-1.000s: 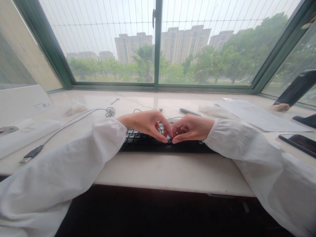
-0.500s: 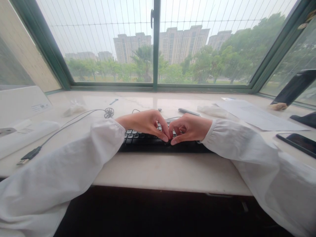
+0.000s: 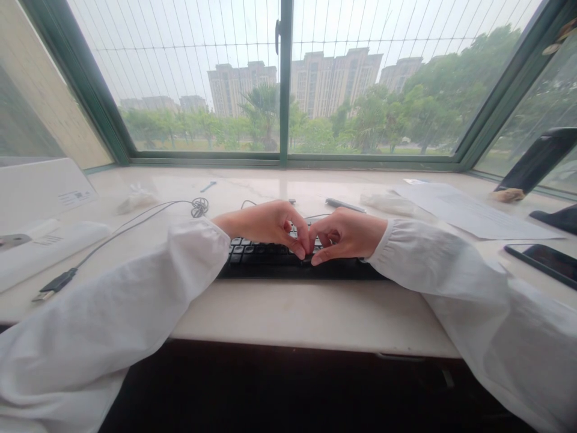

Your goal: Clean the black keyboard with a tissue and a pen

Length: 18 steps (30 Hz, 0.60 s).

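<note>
A black keyboard (image 3: 261, 268) lies on the pale windowsill desk, its middle and right part largely covered by my hands. My left hand (image 3: 270, 221) reaches over it from the left, thumb and fingers closed in a pinch near the front edge of the keys. From the other side comes my right hand (image 3: 350, 232), also pinched, its fingertips meeting those of the left. Something small and dark shows between the fingertips, low against the keyboard. It blends with the black keys, so I cannot tell what it is or whether it is loose.
A cable with a USB plug (image 3: 56, 284) runs across the left side, beside a white box (image 3: 42, 186). Behind the keyboard lie a dark pen-like tool (image 3: 345, 205) and a plastic bag (image 3: 390, 203). Paper (image 3: 469, 207) and a phone (image 3: 545, 263) are on the right.
Both hands stay in nearly the same place. The fingertips have shifted very slightly, and a bit more of the dark piece shows between them.
</note>
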{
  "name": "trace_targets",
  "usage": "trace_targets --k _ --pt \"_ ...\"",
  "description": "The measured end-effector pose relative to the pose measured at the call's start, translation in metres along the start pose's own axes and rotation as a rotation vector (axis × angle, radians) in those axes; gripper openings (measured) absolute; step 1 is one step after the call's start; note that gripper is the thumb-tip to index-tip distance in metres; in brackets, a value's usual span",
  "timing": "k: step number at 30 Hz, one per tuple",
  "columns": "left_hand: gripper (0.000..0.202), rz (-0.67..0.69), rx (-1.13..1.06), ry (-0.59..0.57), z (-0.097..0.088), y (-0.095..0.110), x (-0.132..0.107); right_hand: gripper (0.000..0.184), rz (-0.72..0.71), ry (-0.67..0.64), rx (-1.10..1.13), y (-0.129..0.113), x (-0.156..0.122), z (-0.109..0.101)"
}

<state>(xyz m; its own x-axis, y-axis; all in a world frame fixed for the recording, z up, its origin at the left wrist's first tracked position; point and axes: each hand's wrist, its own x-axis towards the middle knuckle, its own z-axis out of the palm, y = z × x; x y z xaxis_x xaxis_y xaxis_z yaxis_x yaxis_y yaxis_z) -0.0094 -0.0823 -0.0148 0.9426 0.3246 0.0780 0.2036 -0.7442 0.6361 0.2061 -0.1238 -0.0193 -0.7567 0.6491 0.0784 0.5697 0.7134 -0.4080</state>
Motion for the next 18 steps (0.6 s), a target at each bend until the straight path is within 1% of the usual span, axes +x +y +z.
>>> trace_targets --k 9,13,18 --pt "0.018 -0.016 0.050 0.053 0.0006 -0.0040 -0.0004 0.035 0.026 0.025 -0.013 0.0001 0.0004 0.0012" --pt "0.021 -0.067 0.055 0.019 -0.0009 -0.0043 -0.0001 0.034 0.045 0.021 -0.012 -0.0017 0.0001 0.0007" --pt "0.027 -0.180 0.072 -0.039 -0.0046 0.0045 -0.0019 0.034 0.094 0.004 0.005 -0.0053 0.0000 0.0000"
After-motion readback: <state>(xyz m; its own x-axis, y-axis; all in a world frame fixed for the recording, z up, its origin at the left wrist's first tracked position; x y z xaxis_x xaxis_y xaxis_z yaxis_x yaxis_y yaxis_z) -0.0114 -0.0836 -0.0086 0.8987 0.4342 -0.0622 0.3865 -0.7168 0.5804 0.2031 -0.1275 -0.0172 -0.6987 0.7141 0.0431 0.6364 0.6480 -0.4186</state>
